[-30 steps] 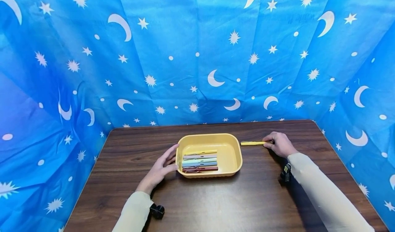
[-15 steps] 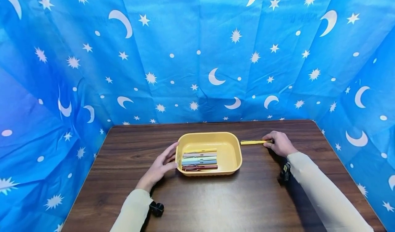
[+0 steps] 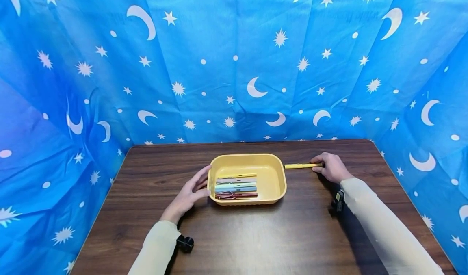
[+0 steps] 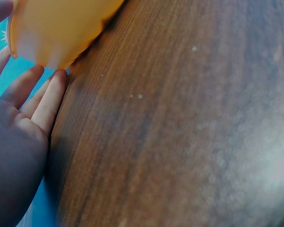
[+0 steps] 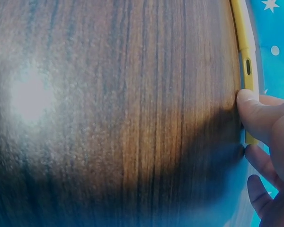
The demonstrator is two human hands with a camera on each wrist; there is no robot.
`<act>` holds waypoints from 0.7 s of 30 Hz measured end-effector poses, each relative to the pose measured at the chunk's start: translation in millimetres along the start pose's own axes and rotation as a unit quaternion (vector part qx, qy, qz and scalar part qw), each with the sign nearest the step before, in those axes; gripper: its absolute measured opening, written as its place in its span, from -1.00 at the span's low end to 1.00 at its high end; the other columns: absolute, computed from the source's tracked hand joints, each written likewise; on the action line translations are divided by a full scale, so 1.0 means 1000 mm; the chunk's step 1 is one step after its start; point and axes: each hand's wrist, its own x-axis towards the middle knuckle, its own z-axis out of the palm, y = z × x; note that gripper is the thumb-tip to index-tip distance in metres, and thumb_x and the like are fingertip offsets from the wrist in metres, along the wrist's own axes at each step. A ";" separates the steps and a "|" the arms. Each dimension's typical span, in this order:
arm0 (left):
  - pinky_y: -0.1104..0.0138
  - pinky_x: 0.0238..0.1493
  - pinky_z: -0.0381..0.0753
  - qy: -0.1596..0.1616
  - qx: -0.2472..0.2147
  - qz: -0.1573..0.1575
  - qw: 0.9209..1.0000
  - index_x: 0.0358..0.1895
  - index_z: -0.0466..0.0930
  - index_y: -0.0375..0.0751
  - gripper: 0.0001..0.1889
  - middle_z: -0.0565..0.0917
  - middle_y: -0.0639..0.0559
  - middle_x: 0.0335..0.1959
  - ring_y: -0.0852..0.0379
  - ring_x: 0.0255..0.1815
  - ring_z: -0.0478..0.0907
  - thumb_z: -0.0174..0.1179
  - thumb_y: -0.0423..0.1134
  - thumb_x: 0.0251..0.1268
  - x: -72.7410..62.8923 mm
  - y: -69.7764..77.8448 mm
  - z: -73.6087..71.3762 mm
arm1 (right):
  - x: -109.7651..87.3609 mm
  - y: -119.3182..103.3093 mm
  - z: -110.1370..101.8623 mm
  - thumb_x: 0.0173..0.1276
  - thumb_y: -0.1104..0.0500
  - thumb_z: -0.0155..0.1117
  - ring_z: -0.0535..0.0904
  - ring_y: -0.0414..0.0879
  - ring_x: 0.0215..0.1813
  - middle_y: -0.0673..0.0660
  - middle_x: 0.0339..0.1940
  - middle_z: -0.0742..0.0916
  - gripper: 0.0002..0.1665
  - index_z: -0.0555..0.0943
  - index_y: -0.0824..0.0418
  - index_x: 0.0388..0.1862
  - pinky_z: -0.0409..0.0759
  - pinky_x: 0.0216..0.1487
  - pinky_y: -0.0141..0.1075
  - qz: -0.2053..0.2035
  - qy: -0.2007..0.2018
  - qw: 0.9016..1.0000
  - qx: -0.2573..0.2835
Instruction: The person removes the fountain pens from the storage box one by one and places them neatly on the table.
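Note:
A yellow tray (image 3: 272, 185) sits on the brown wooden table. Several pens lie side by side in its left part: a yellow pen (image 3: 241, 176), pale ones, blue-grey ones and a dark red pen (image 3: 241, 195) nearest the front. My left hand (image 3: 186, 193) rests at the tray's left end, fingers spread and fairly straight against the outer wall, as the left wrist view also shows. To the right of the tray, my right hand (image 3: 330, 167) pinches the right end of another yellow pen (image 3: 297, 166) between thumb and fingers. That pen lies level, its left tip close by the tray's rim.
Blue cloth (image 3: 219, 76) with white moons and stars hangs behind the table and along both sides. Wood-grain tabletop (image 3: 248, 242) stretches in front of the tray. Each wrist carries a small black camera, such as the left one (image 3: 185, 243).
The whole scene has shifted slightly upward in the head view. Both hands, the tray and the pinched pen keep nearly the same places relative to each other.

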 end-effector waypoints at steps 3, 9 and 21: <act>-0.20 0.57 0.17 -0.001 -0.002 -0.001 1.000 0.70 0.10 0.18 -0.16 0.23 -0.12 0.68 -0.25 0.63 0.23 0.26 -0.35 0.46 0.000 -0.001 0.000 | 0.000 0.000 -0.001 0.41 0.28 0.45 0.66 0.27 0.11 0.35 0.07 0.77 -0.69 0.77 0.33 0.10 0.59 0.22 0.26 0.009 -0.006 1.000 0.002; -0.21 0.57 0.18 -0.002 -0.005 0.000 1.000 0.70 0.11 0.18 -0.16 0.23 -0.13 0.68 -0.25 0.63 0.23 0.25 -0.36 0.47 0.001 -0.002 0.000 | -0.002 0.001 -0.005 0.44 0.26 0.44 0.64 0.30 0.17 0.38 0.15 0.75 -0.65 0.74 0.35 0.15 0.56 0.27 0.28 0.016 -0.016 1.000 0.007; -0.20 0.56 0.21 0.000 -0.004 -0.001 1.000 0.70 0.11 0.17 -0.17 0.22 -0.13 0.68 -0.25 0.62 0.24 0.25 -0.38 0.48 0.001 0.001 0.000 | -0.004 -0.021 -0.024 0.48 0.18 0.41 0.62 0.32 0.26 0.37 0.27 0.70 -0.52 0.65 0.32 0.32 0.59 0.28 0.24 0.049 -0.009 0.996 0.072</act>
